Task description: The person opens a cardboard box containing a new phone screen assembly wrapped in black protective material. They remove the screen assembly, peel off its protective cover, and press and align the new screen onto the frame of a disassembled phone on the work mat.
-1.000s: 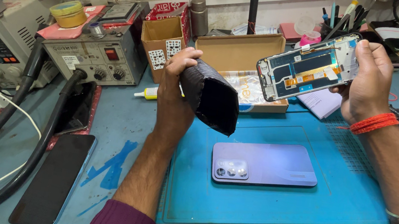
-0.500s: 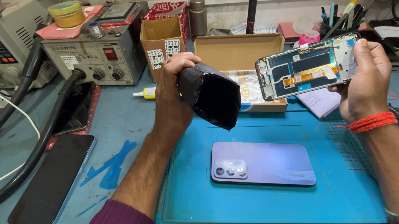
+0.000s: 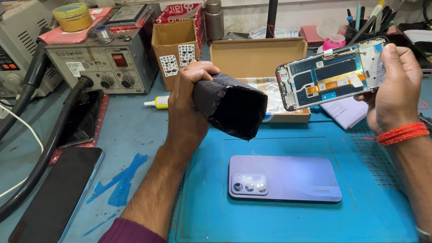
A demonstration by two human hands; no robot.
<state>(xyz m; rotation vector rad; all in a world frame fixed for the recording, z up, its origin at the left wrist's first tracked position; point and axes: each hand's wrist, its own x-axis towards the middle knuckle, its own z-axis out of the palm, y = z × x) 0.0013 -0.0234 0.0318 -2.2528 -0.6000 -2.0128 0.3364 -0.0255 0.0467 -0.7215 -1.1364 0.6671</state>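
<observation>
Left hand: the left hand [image 3: 192,91] has its grip wrapped tight around a black wedge-shaped object [image 3: 230,105], held in the air above the back part of the blue mat [image 3: 293,220], wide end tilted down towards the mat.
Right hand: the right hand [image 3: 397,89] has its grip closed on one end of an opened phone frame [image 3: 329,72], inner parts facing the camera, lifted over the back right of the bench [image 3: 127,136].
Wrist: a red thread band [image 3: 402,133] sits on the right wrist.
On the mat: a lilac phone [image 3: 285,177] lies camera side up near the middle, apart from both hands.
Behind the hands: an open cardboard box [image 3: 260,59] stands at the mat's back edge.
Left side of bench: a grey power unit [image 3: 101,60] sits towards the back, and a dark phone [image 3: 57,194] lies flat near the front left corner.
</observation>
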